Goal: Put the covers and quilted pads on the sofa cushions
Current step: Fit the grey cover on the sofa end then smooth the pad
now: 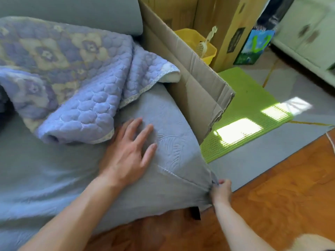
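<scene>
While my left hand [129,150] lies flat with fingers straight and spread, it presses on the grey cover [168,134] over the seat cushion, and my right hand [221,192] pinches the cover's front corner with curled fingers, just above the wooden floor [272,187]. No legible writing appears; the print on the cardboard boxes [190,69] is too blurred to read. The quilted pad [72,84], lilac with a floral pattern, lies bunched on the seat behind my left hand, its trimmed edge touching the box flap. The cushion's right edge meets the flap; open floor lies beside the green mat [250,113]. A yellow tub [197,45] shows partly behind the flap. The pad's left end is cut off.
</scene>
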